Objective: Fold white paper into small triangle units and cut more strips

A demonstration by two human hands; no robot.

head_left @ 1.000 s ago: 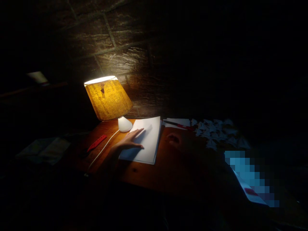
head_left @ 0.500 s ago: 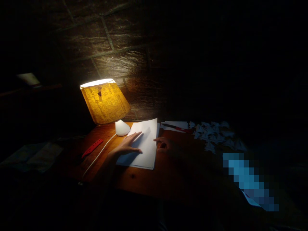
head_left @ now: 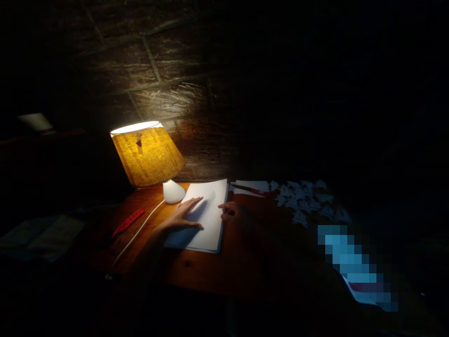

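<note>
A stack of white paper sheets (head_left: 206, 231) lies on the wooden table (head_left: 182, 271). My left hand (head_left: 182, 216) rests on the top sheet, palm down, with thumb and fingers spread. At the right edge of the stack is my right hand (head_left: 233, 213). Its index finger is stretched over the paper's edge, and the fingers below it are bent, with a dark gap between. I see no clear grip on the sheet. Much of the right hand and forearm is in shadow.
A lit lamp (head_left: 149, 154) stands behind the stack, its white cord (head_left: 138, 231) running forward. A red-handled tool (head_left: 129, 222) lies left. More paper (head_left: 254, 186), a red-and-black tool (head_left: 257, 192) and several folded paper pieces (head_left: 305, 201) are right. A blurred blue glow (head_left: 351, 257) lies farther right.
The whole view has shifted slightly, so things sit lower and farther left. My left hand stays spread on the paper. My right hand stays at the edge, with only a slight shift in its fingers.
</note>
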